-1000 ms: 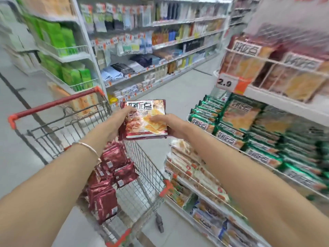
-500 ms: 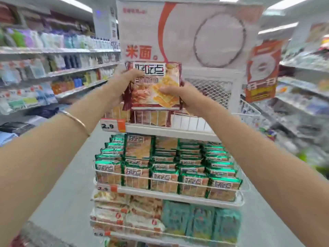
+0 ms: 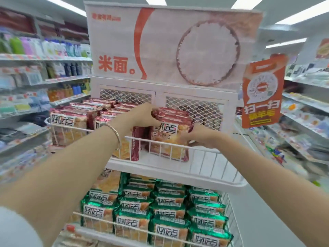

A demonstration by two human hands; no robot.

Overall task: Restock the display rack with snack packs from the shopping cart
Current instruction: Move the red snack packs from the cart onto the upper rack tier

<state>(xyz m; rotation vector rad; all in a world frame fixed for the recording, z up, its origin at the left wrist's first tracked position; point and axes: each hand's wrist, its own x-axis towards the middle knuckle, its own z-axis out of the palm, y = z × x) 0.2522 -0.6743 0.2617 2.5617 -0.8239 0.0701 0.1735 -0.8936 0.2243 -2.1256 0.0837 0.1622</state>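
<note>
Hands flank a dark-red foil snack pack (image 3: 170, 118) standing behind the top rail of the white wire display rack (image 3: 178, 172). The left hand (image 3: 142, 113) grips its upper corner, and the right hand (image 3: 197, 138) seemingly pinches its side. Earlier it was held higher, above that rail.

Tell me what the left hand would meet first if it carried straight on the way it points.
Probably the white diamond-mesh back panel behind the rack's top shelf, just past the dark red snack pack that the left hand grips. Depth is unclear.
</note>
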